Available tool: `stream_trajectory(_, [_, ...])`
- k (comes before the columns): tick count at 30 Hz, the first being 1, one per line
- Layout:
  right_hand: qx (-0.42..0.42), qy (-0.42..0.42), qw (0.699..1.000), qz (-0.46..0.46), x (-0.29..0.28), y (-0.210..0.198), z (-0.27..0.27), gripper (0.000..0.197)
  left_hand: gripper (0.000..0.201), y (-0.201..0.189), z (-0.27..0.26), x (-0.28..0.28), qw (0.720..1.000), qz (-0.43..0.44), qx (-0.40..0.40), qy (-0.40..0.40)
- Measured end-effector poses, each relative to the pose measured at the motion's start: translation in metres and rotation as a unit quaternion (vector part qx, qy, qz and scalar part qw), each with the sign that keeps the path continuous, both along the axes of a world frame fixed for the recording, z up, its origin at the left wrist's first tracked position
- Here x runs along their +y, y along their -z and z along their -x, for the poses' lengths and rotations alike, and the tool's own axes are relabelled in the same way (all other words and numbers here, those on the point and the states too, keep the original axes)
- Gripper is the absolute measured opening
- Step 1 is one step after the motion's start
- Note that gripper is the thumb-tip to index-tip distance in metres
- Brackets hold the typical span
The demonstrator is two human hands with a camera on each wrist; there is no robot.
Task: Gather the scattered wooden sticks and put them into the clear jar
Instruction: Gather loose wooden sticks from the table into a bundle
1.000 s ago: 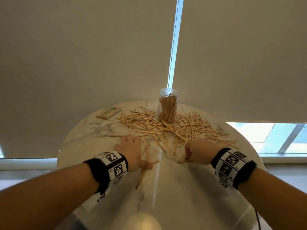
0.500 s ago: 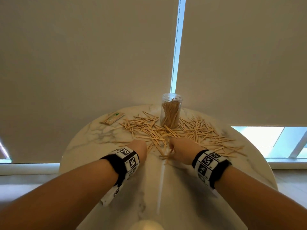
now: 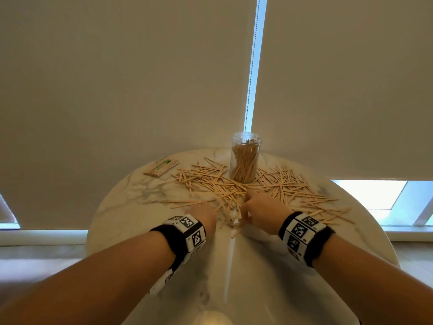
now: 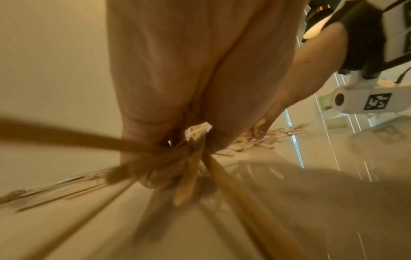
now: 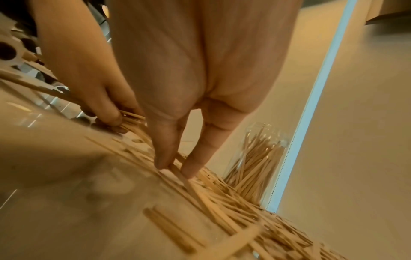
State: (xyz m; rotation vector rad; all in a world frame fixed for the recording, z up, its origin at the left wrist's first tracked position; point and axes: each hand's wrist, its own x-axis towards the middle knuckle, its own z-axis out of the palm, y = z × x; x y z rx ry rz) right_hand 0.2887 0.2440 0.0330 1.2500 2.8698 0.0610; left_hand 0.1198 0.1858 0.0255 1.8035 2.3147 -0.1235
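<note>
The clear jar (image 3: 245, 158) stands upright at the far side of the round marble table (image 3: 131, 207), with no lid and about half full of sticks. Loose wooden sticks (image 3: 210, 184) lie in a wide heap around it. My left hand (image 3: 203, 214) is at the near edge of the heap. Its curled fingers (image 4: 155, 168) grip a blurred bundle of sticks (image 4: 189, 176). My right hand (image 3: 260, 209) is just to its right. Thumb and a fingertip (image 5: 164, 158) pinch a stick (image 5: 177, 173) on the pile. The jar (image 5: 258, 163) stands beyond them.
A wrapped packet of sticks (image 3: 161, 167) lies at the far left of the table. Beige roller blinds (image 3: 117, 78) hang right behind the jar. Bare marble (image 3: 257, 266) lies between my forearms and the table's near edge.
Both hands have moved forward and closer together, up to the heap. The left hand, flat on the table a second ago, now grips a bundle of sticks.
</note>
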Motion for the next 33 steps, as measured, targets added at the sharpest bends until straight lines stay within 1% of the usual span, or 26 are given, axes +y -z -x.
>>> stream_trajectory(2, [0.030, -0.004, 1.000, -0.006, 0.001, -0.005, -0.005, 0.014, 0.051, 0.001, 0.006, 0.004, 0.995, -0.021, -0.084, -0.052])
stream_trajectory(4, [0.073, -0.005, 0.997, -0.003, 0.001, -0.015, -0.009, 0.013, 0.049, -0.002, 0.015, 0.006, 0.984, -0.039, -0.157, -0.080])
stream_trajectory(7, [0.154, 0.011, 0.988, 0.003, 0.000, -0.035, -0.014, 0.012, 0.035, -0.007, 0.028, 0.007, 0.971, -0.084, -0.214, -0.060])
stream_trajectory(8, [0.182, 0.022, 0.983, 0.010, 0.000, -0.041, -0.015, 0.009, 0.035, -0.007, 0.032, 0.008, 0.967, -0.100, -0.229, -0.052])
stream_trajectory(10, [0.242, 0.033, 0.969, 0.024, 0.000, -0.053, -0.018, 0.007, 0.043, -0.007, 0.038, 0.009, 0.957, -0.135, -0.254, -0.038])
stream_trajectory(11, [0.272, 0.034, 0.961, 0.029, 0.001, -0.058, -0.018, 0.006, 0.043, -0.008, 0.039, 0.010, 0.949, -0.164, -0.267, -0.034])
stream_trajectory(13, [0.325, 0.028, 0.944, 0.049, 0.000, -0.069, -0.018, 0.005, 0.039, -0.014, 0.037, 0.007, 0.922, -0.228, -0.313, -0.021])
stream_trajectory(16, [0.409, 0.030, 0.903, 0.127, -0.001, -0.079, -0.013, 0.004, 0.044, -0.030, 0.025, -0.003, 0.864, -0.294, -0.407, 0.040])
stream_trajectory(17, [0.434, 0.026, 0.886, 0.162, -0.003, -0.081, -0.011, 0.006, 0.047, -0.035, 0.020, -0.005, 0.847, -0.294, -0.437, 0.071])
stream_trajectory(19, [0.468, 0.017, 0.856, 0.221, -0.008, -0.084, -0.005, 0.011, 0.048, -0.041, 0.012, -0.007, 0.829, -0.264, -0.477, 0.126])
stream_trajectory(21, [0.483, 0.006, 0.837, 0.259, -0.014, -0.084, 0.000, 0.013, 0.042, -0.041, 0.004, -0.007, 0.810, -0.219, -0.515, 0.176])
stream_trajectory(22, [0.483, 0.001, 0.832, 0.272, -0.017, -0.084, 0.002, 0.014, 0.038, -0.039, 0.001, -0.005, 0.801, -0.214, -0.527, 0.187])
stream_trajectory(23, [0.476, -0.004, 0.835, 0.277, -0.019, -0.083, 0.005, 0.014, 0.034, -0.038, -0.003, -0.006, 0.797, -0.219, -0.531, 0.187])
stream_trajectory(25, [0.451, -0.017, 0.855, 0.254, -0.023, -0.083, 0.008, 0.014, 0.019, -0.038, -0.008, -0.008, 0.800, -0.232, -0.526, 0.171])
stream_trajectory(26, [0.440, -0.020, 0.868, 0.231, -0.024, -0.083, 0.009, 0.012, 0.015, -0.039, -0.009, -0.009, 0.810, -0.235, -0.513, 0.161])
stream_trajectory(28, [0.430, -0.020, 0.883, 0.189, -0.026, -0.084, 0.012, 0.011, 0.019, -0.037, -0.005, -0.007, 0.830, -0.235, -0.481, 0.155])
stream_trajectory(29, [0.433, -0.017, 0.884, 0.178, -0.027, -0.084, 0.013, 0.013, 0.022, -0.037, -0.002, -0.006, 0.837, -0.231, -0.471, 0.153])
stream_trajectory(30, [0.439, -0.009, 0.883, 0.166, -0.027, -0.084, 0.014, 0.016, 0.023, -0.037, 0.000, -0.004, 0.839, -0.224, -0.475, 0.146])
stream_trajectory(31, [0.451, 0.004, 0.879, 0.155, -0.027, -0.084, 0.015, 0.021, 0.022, -0.036, 0.001, -0.002, 0.832, -0.214, -0.495, 0.132])
stream_trajectory(33, [0.483, 0.035, 0.861, 0.157, -0.027, -0.084, 0.016, 0.029, 0.021, -0.036, 0.005, 0.001, 0.809, -0.200, -0.545, 0.093])
